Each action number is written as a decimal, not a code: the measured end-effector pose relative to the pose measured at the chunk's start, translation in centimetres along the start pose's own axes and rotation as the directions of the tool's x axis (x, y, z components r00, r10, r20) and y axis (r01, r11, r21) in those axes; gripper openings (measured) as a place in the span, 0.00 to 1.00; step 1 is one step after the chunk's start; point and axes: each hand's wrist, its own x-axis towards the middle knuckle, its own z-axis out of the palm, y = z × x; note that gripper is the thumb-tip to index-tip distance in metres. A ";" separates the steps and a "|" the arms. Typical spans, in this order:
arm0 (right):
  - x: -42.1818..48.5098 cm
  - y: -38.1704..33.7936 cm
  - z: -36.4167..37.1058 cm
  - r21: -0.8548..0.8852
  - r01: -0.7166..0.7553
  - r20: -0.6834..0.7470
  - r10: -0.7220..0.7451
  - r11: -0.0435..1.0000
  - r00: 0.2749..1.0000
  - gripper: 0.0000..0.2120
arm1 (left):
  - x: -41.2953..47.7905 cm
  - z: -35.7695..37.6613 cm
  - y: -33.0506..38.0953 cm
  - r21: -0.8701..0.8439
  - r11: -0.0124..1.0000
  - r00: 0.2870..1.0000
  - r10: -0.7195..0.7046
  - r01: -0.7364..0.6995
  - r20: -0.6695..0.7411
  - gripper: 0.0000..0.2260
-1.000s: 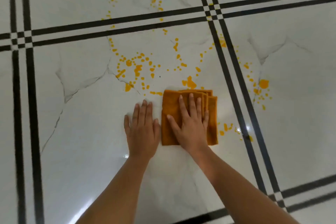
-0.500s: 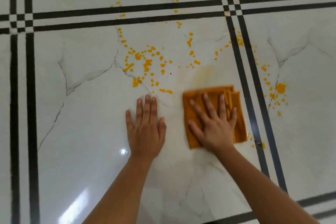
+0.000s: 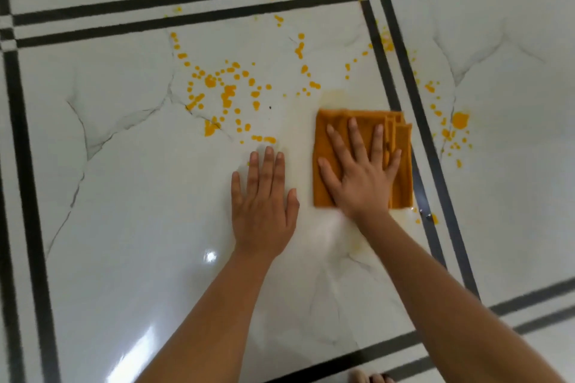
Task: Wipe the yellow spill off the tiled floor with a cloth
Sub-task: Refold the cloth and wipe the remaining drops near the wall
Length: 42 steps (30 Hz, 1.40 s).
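Right hand [image 3: 362, 174] lies flat, fingers [image 3: 353, 134] spread open, pressing the folded orange cloth [image 3: 401, 171] on the tiled floor [image 3: 124, 211]. Thickest yellow spill [image 3: 228, 93] sits at approx 10 o'clock from the cloth; smaller drops [image 3: 460, 120] at 2, past the black tile lines [image 3: 404, 78]. Left hand [image 3: 264, 208], open-palmed, braces beside it w/ nothing held. Faint smear above the cloth, prob. residue.

Prob. a home: glossy marble-look tiled floor [image 3: 124, 227] w/ black border lines.
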 end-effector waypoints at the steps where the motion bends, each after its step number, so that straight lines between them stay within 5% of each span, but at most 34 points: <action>1: -1.8 1.0 0.1 -0.019 0.028 -0.019 -0.028 0.999 0.999 0.29 | 0.4 -0.1 0.5 -0.003 1.000 1.000 0.021 -0.021 -0.011 0.26; 5: -6.2 5.0 0.4 -0.050 0.095 0.022 -0.094 0.994 0.995 0.28 | 0.8 -0.1 1.9 0.014 0.996 0.995 0.088 -0.087 -0.039 0.25; 9: 0.3 4.3 -0.7 -0.004 -0.039 -0.020 0.039 0.999 0.999 0.28 | 1.5 0.5 3.9 0.009 0.987 0.987 0.157 -0.158 0.037 0.26; 14: -8.0 8.3 -0.1 0.014 -0.051 -0.023 0.051 0.999 0.998 0.29 | 3.8 1.1 6.4 0.003 0.976 0.973 0.219 -0.219 0.075 0.26; 18: 0.8 10.1 -1.2 0.013 -0.155 -0.074 0.156 0.988 0.985 0.29 | 6.1 1.8 8.9 0.017 0.952 0.951 0.305 -0.306 0.044 0.26; 24: -3.4 12.6 -1.5 0.009 -0.123 -0.067 0.123 0.992 0.990 0.28 | 10.7 1.4 12.9 0.021 0.949 0.948 0.314 -0.316 0.056 0.27; 30: 9.6 15.5 -4.1 0.043 -0.164 -0.050 0.166 0.985 0.985 0.28 | 13.7 2.1 15.3 0.014 0.966 0.964 0.258 -0.260 0.058 0.28; 35: 2.3 17.1 -3.0 -0.008 -0.080 -0.040 0.079 0.997 0.996 0.28 | 13.6 2.2 15.0 0.048 0.969 0.965 0.238 -0.244 0.105 0.28; 42: 11.0 15.8 -4.3 0.017 -0.043 -0.073 0.044 0.999 0.996 0.28 | 14.1 1.8 14.6 0.055 0.968 0.965 0.238 -0.245 0.111 0.28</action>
